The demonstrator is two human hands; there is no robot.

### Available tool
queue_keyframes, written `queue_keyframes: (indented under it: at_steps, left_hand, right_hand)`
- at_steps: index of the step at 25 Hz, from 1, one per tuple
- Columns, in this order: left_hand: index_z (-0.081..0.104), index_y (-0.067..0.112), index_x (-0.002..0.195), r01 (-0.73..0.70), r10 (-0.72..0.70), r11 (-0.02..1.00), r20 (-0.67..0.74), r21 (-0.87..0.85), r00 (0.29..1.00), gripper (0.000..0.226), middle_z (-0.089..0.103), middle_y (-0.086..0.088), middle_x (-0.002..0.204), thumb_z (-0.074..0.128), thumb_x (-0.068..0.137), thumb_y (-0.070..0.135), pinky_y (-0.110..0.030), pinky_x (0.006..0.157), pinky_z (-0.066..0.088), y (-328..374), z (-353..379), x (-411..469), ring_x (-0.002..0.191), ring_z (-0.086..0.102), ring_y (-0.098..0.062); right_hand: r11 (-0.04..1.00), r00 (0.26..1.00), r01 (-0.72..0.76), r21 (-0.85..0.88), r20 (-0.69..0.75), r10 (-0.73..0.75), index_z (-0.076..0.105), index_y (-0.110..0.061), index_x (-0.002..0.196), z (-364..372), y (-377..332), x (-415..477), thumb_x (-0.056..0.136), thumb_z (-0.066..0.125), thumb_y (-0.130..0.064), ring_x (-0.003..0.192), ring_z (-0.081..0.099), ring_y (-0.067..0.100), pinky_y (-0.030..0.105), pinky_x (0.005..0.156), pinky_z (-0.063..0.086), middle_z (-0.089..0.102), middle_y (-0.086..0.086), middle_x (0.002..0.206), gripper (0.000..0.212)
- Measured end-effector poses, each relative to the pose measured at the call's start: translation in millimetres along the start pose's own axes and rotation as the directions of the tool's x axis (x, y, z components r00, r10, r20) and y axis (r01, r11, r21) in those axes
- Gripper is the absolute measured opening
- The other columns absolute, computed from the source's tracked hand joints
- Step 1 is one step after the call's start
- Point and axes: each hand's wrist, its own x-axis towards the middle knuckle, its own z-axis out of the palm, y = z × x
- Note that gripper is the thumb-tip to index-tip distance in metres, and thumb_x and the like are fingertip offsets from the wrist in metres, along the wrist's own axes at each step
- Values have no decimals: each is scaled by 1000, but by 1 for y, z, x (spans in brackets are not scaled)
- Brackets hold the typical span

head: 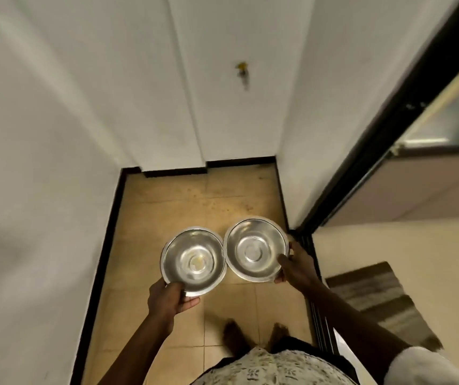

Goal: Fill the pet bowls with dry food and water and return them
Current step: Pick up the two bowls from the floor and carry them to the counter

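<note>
Bowls empty: left bowl (193, 258) in left hand (167, 300), right bowl (256, 250) in right hand (296, 263).

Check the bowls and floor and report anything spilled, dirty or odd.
Nothing spilled. Both bowls look empty; the left bowl has a small yellowish speck at its bottom, the right bowl looks clean. The floor near the wall shows brownish stains.

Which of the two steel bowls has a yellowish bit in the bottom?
The bowl in the left hand, the left bowl: a yellowish speck lies at its centre. The right bowl looks clean.
</note>
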Motion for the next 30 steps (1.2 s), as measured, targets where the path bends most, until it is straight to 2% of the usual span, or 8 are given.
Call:
queue_keyframes:
  at_steps: [3,7,10,14,16,20,24,30]
  left_hand:
    - [70,3,117,-31,9,988,148,148,989,36,74,-13,68,58,86,-13,-56,77,65,3,58,-15,63,76,-35]
    - [67,3,121,-124,31,951,310,284,950,38,70,-10,61,54,88,-13,-57,77,64,-2,142,-45,61,74,-33]
    - [65,2,121,-189,33,918,409,348,912,38,72,-11,61,53,89,-15,-57,77,64,-12,197,-79,56,74,-30]
    - [65,1,118,-248,-12,873,526,420,850,35,79,-23,83,54,89,-14,-50,71,66,-27,275,-117,73,79,-39]
    - [64,-1,118,-262,-41,854,559,449,828,33,79,-25,85,53,90,-14,-48,66,66,-33,312,-135,74,79,-40]
    - [60,-1,124,-318,-72,806,617,499,784,34,77,-30,93,52,93,-12,-47,63,66,-44,393,-153,77,78,-44]
    - [59,0,126,-363,-118,763,667,536,736,33,75,-31,96,55,94,-10,-52,72,66,-49,477,-168,75,78,-42]
    - [57,-2,121,-382,-153,747,700,544,698,28,73,-31,91,52,95,-11,-45,61,65,-49,586,-198,70,77,-41]
  right_hand:
    - [995,987,-35,95,-150,49,55,-7,119,-59,41,-30,95,59,-8,55,75,33,44,52,63,71,13,94,24]
    - [970,950,-58,237,-285,127,53,-10,120,-131,99,-71,97,57,-8,63,76,39,60,59,62,73,17,94,24]
    - [961,909,-33,275,-391,143,56,-19,112,-179,129,-106,100,56,-8,60,75,37,57,60,64,75,16,87,16]
    - [922,851,-22,388,-477,221,55,-11,120,-237,176,-137,100,56,-6,61,76,31,49,56,64,73,19,95,21]
    - [886,802,-28,463,-519,296,53,-9,125,-261,194,-146,101,58,-9,64,77,31,51,55,64,73,20,98,24]
    - [861,690,-58,505,-604,400,59,-9,116,-309,208,-159,100,58,-7,47,71,20,32,46,59,75,14,85,16]
    - [816,583,-54,576,-645,494,58,-12,121,-363,230,-148,99,59,-10,51,73,26,33,47,60,72,13,97,22]
    - [767,496,-14,641,-662,562,57,-9,119,-450,242,-114,97,61,-10,52,72,28,29,45,56,71,22,100,23]
